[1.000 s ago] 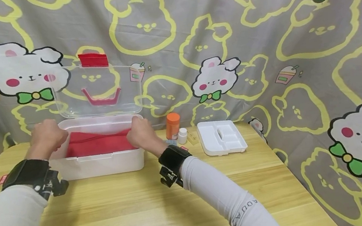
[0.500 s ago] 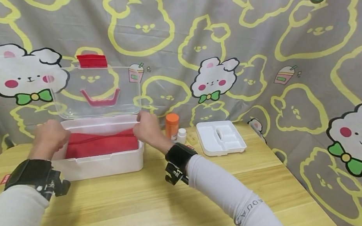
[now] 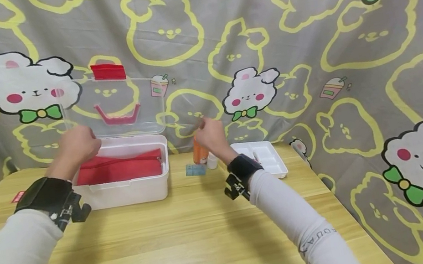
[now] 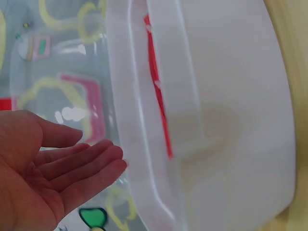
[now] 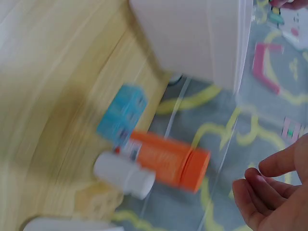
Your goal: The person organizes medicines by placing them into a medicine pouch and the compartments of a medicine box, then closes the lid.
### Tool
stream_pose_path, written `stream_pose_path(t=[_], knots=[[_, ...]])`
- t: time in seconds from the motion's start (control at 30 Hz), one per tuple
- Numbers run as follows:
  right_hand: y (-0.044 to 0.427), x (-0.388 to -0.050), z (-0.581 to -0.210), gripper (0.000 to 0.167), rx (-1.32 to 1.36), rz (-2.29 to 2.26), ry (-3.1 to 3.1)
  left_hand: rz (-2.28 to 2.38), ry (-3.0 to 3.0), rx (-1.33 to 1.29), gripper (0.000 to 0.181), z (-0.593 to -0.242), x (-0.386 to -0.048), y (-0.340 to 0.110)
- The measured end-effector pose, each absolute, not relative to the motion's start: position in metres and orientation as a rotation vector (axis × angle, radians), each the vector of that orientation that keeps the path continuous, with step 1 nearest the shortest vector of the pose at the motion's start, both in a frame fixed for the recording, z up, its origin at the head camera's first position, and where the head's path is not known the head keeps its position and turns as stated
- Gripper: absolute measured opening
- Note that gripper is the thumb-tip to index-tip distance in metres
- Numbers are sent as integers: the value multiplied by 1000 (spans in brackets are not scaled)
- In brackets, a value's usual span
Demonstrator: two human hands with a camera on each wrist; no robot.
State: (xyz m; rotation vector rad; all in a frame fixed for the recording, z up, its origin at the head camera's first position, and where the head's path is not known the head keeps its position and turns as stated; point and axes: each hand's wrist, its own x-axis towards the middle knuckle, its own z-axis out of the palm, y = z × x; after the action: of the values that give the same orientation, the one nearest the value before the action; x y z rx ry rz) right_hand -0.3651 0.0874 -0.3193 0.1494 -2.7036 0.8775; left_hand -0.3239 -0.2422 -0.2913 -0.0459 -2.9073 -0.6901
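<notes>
My left hand (image 3: 77, 146) hovers over the left end of a white plastic box (image 3: 122, 194), fingers relaxed and holding nothing, as the left wrist view shows. Inside the box lies a red zippered pouch (image 3: 122, 169). The box's clear lid (image 3: 146, 101), with its red latch (image 3: 108, 71) and pink handle (image 3: 120, 119), stands raised behind. To the right, my right hand (image 3: 213, 137) is in the air above an orange bottle (image 5: 163, 159), fingers loosely bent, with nothing in them. Next to that bottle are a small white bottle (image 5: 124, 173) and a small blue box (image 5: 122, 113).
A white divided tray (image 3: 276, 163) lies on the wooden table (image 3: 196, 245) at the right, partly behind my right wrist. A yellowish packet (image 5: 98, 198) lies near the white bottle. At the left is a red tag (image 3: 18, 197). A patterned curtain (image 3: 288, 41) hangs behind.
Both hands were at the box's two ends and have left them. The left hand rose and moved slightly right; the right hand moved right, over the bottles. The pouch stays in the box.
</notes>
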Motion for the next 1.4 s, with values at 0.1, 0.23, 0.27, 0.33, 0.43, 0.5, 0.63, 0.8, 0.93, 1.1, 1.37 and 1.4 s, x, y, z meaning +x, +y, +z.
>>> stream_pose_path(t=[0.1,0.23,0.27,0.33,0.43,0.5,0.63,0.8,0.93,1.1,1.37,1.4], knots=[[111,-369,-324,11,78,847,-2702,-678,-2860,-94,23,-287,-324,-228],[139,-373,-333,16,10,813,-2720,-650,-2793,-156,30,-282,-321,-209],[145,-373,-335,19,-11,807,-2730,-660,-2783,-169,30,-280,-320,-204],[159,-374,-339,22,-51,796,-2752,-673,-2774,-199,26,-277,-316,-194],[178,-376,-346,21,-112,727,-2769,-715,-2764,-246,19,-273,-310,-177],[191,-377,-352,12,-132,682,-2785,-750,-2764,-276,20,-271,-305,-167],[214,-376,-363,22,-173,568,-2796,-806,-2758,-352,23,-272,-299,-146],[234,-372,-378,27,-244,350,-2893,-823,-2742,-440,20,-285,-297,-122],[241,-371,-387,29,-253,294,-2950,-870,-2698,-465,17,-304,-296,-109],[247,-369,-392,29,-124,250,-2935,-877,-2651,-491,14,-328,-293,-92],[249,-367,-395,32,-74,267,-2927,-776,-2688,-436,13,-337,-288,-73],[250,-367,-395,32,-76,278,-2926,-778,-2695,-432,12,-337,-287,-72]])
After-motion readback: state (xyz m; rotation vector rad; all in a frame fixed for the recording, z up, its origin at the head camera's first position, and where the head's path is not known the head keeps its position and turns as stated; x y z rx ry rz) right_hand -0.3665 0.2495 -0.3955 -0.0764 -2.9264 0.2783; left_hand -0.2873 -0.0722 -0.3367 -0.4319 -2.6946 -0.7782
